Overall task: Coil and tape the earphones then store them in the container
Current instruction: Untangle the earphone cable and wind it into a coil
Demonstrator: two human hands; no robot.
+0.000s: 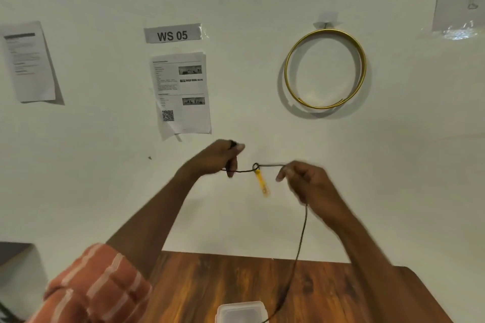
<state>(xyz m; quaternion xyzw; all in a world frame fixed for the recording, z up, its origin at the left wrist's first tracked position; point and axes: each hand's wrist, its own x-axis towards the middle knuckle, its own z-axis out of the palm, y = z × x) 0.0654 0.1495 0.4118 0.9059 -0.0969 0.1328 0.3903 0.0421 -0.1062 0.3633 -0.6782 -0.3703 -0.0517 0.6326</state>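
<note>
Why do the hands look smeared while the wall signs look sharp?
Head view: motion blur smears the left hand, right hand and dangling yellow tape strip on the thin black earphone cable; the white "WS 05" label stays crisp; the gold wall hoop casts a soft shadow; wide-angle lens bends edges.

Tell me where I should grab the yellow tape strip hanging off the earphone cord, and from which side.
Pinch the yellow tape strip at its free lower end, coming from below. It hangs from the small loop in the earphone cord stretched between the left hand and right hand, so its top is crowded while its bottom dangles clear.
</note>
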